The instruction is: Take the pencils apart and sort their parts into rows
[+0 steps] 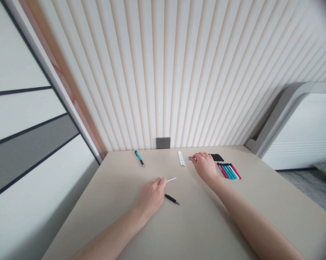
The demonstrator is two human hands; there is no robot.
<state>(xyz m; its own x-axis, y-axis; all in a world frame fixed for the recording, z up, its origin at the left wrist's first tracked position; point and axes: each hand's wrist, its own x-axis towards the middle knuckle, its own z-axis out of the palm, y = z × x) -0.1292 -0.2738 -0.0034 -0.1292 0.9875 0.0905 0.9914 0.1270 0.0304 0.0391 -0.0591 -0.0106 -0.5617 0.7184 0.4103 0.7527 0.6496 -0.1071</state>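
My left hand (153, 195) pinches a thin white stick (171, 179), probably a pen refill, whose free end points right. Just below those fingers, a black pen barrel (172, 199) lies on the beige table (119, 224) without touching the hand. My right hand (204, 167) rests further back, its fingertips holding a small grey piece (190, 157). A bundle of white refills (181, 158) lies just left of that piece. A teal and black pen (139, 159) lies alone at the back left.
Behind my right hand are a row of black pen parts (216, 157) and a fan of red, teal and white pens (229, 170). A grey wall socket (163, 143) sits above the table's back edge. Ribbed wall panelling rises behind; a white cabinet (298, 130) stands to the right.
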